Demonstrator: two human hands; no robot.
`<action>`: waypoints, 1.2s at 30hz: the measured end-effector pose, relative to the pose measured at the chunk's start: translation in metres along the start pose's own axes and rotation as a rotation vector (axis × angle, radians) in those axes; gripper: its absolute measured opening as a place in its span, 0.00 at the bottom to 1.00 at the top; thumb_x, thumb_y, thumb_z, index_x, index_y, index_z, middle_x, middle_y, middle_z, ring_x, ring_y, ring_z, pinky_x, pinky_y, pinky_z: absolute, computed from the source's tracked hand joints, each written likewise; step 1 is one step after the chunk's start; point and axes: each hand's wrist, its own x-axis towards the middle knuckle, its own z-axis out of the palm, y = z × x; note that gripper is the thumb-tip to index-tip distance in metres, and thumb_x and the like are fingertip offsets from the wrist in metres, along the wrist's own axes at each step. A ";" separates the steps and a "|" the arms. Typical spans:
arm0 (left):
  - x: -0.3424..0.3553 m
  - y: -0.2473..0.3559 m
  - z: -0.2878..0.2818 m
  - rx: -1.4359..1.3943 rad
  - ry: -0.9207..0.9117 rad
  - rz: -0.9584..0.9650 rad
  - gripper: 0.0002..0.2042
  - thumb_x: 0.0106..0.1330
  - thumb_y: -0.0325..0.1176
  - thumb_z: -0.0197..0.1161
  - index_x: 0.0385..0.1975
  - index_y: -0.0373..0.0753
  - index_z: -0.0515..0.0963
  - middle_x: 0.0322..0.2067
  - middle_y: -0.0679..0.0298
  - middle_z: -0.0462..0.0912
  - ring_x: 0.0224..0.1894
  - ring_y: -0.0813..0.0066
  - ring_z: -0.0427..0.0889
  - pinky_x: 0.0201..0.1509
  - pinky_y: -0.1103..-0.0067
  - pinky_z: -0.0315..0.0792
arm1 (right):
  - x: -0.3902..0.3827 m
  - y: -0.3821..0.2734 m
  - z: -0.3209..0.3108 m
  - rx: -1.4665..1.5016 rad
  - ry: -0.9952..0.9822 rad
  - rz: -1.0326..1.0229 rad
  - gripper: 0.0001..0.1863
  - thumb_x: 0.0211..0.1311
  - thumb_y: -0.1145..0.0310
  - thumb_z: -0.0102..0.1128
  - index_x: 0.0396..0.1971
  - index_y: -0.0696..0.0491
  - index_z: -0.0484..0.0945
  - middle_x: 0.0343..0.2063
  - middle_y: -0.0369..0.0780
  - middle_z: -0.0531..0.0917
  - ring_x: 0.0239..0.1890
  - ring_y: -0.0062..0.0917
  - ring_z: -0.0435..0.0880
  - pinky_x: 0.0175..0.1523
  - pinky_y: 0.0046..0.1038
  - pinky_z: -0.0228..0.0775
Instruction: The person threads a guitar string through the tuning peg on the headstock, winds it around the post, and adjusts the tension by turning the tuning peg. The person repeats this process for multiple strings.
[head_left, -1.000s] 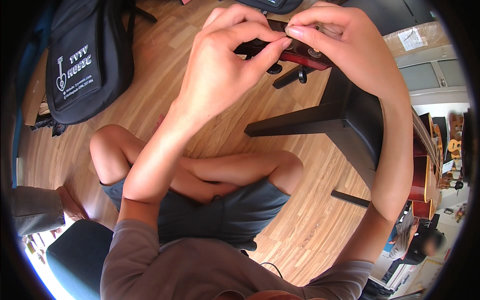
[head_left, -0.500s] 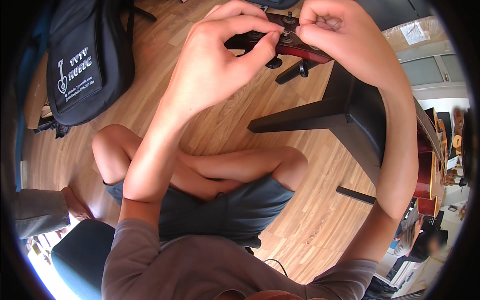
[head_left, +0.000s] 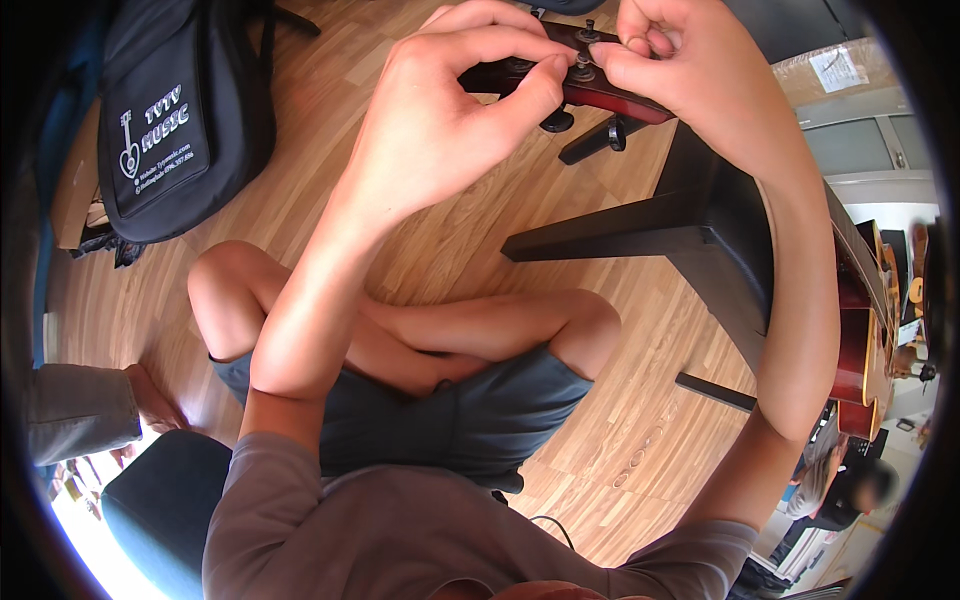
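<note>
At the top of the view is a dark red guitar headstock (head_left: 625, 98) with metal string posts and black tuner buttons (head_left: 617, 132). My left hand (head_left: 470, 100) arches over its left part, thumb and forefinger tips closed together beside a string post (head_left: 582, 70). What lies between those tips is too small to make out. My right hand (head_left: 690, 65) is over the headstock's right part, fingers curled in and thumb pressed to them just right of that post. A thin guitar string seems pinched there, though it hardly shows. My fingers hide part of the headstock.
A black padded stool (head_left: 725, 230) with dark legs stands right of my crossed legs. A black guitar bag (head_left: 185, 130) lies at the left. Red-sided guitars (head_left: 858, 350) and a cardboard box (head_left: 835, 70) are at the right. Another person's foot (head_left: 155, 400) shows at left.
The headstock and both hands sit slightly further right in the view, along with the surroundings. My right fingers have shifted a little and curl nearer the post; the left pinch stays at it.
</note>
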 end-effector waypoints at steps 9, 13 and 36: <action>0.003 -0.005 0.006 -0.198 0.060 0.010 0.06 0.65 0.26 0.72 0.39 0.32 0.87 0.38 0.57 0.88 0.41 0.70 0.84 0.49 0.75 0.76 | 0.012 -0.003 -0.011 0.000 -0.105 0.152 0.24 0.59 0.68 0.68 0.14 0.53 0.60 0.12 0.34 0.63 0.19 0.19 0.63 0.26 0.29 0.53; 0.008 -0.008 0.005 -0.136 0.054 0.023 0.05 0.64 0.26 0.73 0.38 0.33 0.88 0.37 0.59 0.89 0.41 0.70 0.84 0.49 0.76 0.76 | 0.007 0.008 -0.005 0.031 -0.018 0.057 0.26 0.59 0.69 0.68 0.12 0.53 0.58 0.11 0.35 0.60 0.18 0.19 0.60 0.25 0.30 0.51; 0.005 -0.010 0.003 -0.234 -0.031 -0.119 0.08 0.71 0.31 0.68 0.44 0.37 0.89 0.42 0.64 0.86 0.46 0.76 0.82 0.53 0.79 0.74 | 0.010 0.020 0.003 0.089 -0.061 -0.052 0.19 0.51 0.76 0.62 0.14 0.56 0.57 0.12 0.40 0.57 0.17 0.25 0.57 0.26 0.32 0.53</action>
